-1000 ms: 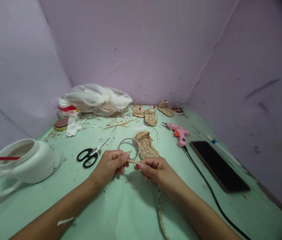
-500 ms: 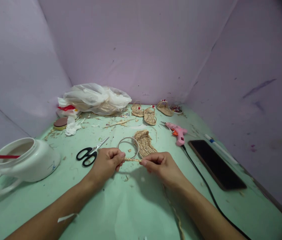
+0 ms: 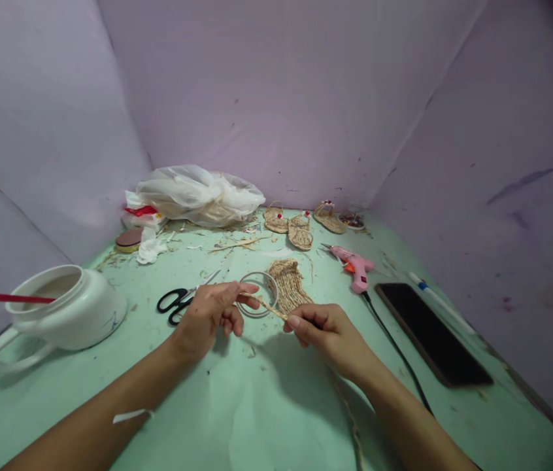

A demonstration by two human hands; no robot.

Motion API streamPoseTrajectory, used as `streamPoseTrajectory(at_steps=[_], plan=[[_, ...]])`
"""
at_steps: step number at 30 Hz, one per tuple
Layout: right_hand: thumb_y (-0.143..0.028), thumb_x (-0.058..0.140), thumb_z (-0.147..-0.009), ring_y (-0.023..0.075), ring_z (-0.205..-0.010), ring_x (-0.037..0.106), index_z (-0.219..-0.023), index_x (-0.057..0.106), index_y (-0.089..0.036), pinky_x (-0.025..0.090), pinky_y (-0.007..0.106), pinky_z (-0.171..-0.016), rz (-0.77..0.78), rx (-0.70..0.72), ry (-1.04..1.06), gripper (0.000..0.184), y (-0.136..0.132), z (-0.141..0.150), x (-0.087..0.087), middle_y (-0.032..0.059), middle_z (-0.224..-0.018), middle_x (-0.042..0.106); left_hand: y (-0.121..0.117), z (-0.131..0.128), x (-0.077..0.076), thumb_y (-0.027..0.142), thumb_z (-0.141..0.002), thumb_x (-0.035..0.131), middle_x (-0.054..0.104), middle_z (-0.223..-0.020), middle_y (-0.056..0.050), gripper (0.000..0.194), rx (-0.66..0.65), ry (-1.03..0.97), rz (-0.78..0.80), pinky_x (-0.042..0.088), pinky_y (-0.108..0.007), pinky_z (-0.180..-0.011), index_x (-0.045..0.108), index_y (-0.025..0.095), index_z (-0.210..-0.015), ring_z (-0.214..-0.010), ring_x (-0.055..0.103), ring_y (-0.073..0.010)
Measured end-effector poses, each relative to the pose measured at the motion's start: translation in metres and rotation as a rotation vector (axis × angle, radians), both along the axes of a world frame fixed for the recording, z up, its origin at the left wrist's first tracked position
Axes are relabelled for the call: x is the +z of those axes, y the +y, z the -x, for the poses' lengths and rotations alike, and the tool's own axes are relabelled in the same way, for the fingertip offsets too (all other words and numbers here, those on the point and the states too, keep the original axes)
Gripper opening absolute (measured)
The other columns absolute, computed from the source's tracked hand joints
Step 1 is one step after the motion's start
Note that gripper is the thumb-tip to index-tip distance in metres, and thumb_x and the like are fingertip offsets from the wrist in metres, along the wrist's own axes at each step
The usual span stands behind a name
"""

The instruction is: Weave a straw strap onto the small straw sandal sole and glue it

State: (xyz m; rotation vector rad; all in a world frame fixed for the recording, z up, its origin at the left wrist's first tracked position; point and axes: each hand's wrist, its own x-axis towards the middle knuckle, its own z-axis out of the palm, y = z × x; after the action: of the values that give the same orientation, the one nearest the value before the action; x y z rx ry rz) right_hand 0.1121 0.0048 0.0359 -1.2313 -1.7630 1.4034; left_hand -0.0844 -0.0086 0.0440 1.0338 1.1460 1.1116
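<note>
The right hand (image 3: pixel 328 333) is clamping a braided cord (image 3: pixel 275 311) between thumb and fingertips, and the cord is running left above the green table (image 3: pixel 267 405) to the left hand (image 3: pixel 215 314), whose grip on it I cannot tell. Just farther off, a pale ring (image 3: pixel 259 316) is lying beside a woven piece (image 3: pixel 289 284), with scissors (image 3: pixel 172 300) resting left and a pink glue gun (image 3: pixel 357 267) right

Hands (image 3: pixel 325 332) and forearms (image 3: pixel 159 373) are bare, a thin white strip (image 3: pixel 128 416) crossing the left forearm.
</note>
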Motion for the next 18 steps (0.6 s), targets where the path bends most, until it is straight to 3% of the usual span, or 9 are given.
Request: streamPoseTrajectory(at_steps=[3,8,10,14,18], plan=[[-0.042,0.054,-0.073,0.0073,-0.043,0.031,-0.062,0.062,-0.015,0.022,0.022,-0.045,0.094,0.003,0.076,0.03,0.001,0.004,-0.004,-0.0051,-0.044,0.042,-0.002,-0.001,0.0,0.057,-0.066,0.057,0.066,-0.082,-0.013,0.057,0.027,-0.063,0.007,0.026,-0.023,-0.038,0.066,0.007,-0.093,-0.04,0.049,-0.009],[-0.047,0.055,-0.072,0.0061,-0.04,0.029,-0.06,0.059,-0.015,0.019,0.021,-0.042,0.252,-0.053,0.187,0.034,-0.001,0.008,-0.005,-0.0059,-0.041,0.041,0.003,0.007,-0.002,0.047,-0.072,0.059,0.064,-0.092,-0.008,0.06,0.163,0.038,-0.103,0.029,-0.021,-0.039,0.051,0.014,-0.122,-0.043,0.049,-0.0067],[-0.046,0.055,-0.072,0.0057,-0.039,0.029,-0.061,0.059,-0.014,0.018,0.02,-0.041,0.287,-0.09,0.203,0.034,-0.003,0.01,-0.004,-0.006,-0.04,0.041,0.006,0.01,-0.002,0.046,-0.07,0.061,0.064,-0.088,-0.007,0.057,0.21,0.072,-0.123,0.029,-0.021,-0.039,0.056,0.013,-0.115,-0.042,0.048,-0.0064],[-0.046,0.055,-0.072,0.0047,-0.035,0.027,-0.064,0.057,-0.015,0.017,0.019,-0.038,0.304,-0.184,0.227,0.033,-0.004,0.015,-0.009,-0.0071,-0.039,0.041,-0.001,0.001,-0.011,0.051,-0.069,0.058,0.062,-0.067,-0.006,0.045,0.245,0.036,-0.072,0.026,-0.021,-0.037,0.066,0.007,-0.078,-0.04,0.046,-0.0072],[-0.045,0.051,-0.075,0.0041,-0.032,0.03,-0.067,0.056,-0.014,0.019,0.018,-0.036,0.296,-0.239,0.213,0.032,-0.005,0.021,-0.016,-0.007,-0.039,0.045,-0.016,-0.019,-0.024,0.051,-0.071,0.057,0.061,-0.062,-0.004,0.044,0.225,-0.013,-0.043,0.026,-0.02,-0.038,0.065,0.009,-0.081,-0.04,0.044,-0.0069]])
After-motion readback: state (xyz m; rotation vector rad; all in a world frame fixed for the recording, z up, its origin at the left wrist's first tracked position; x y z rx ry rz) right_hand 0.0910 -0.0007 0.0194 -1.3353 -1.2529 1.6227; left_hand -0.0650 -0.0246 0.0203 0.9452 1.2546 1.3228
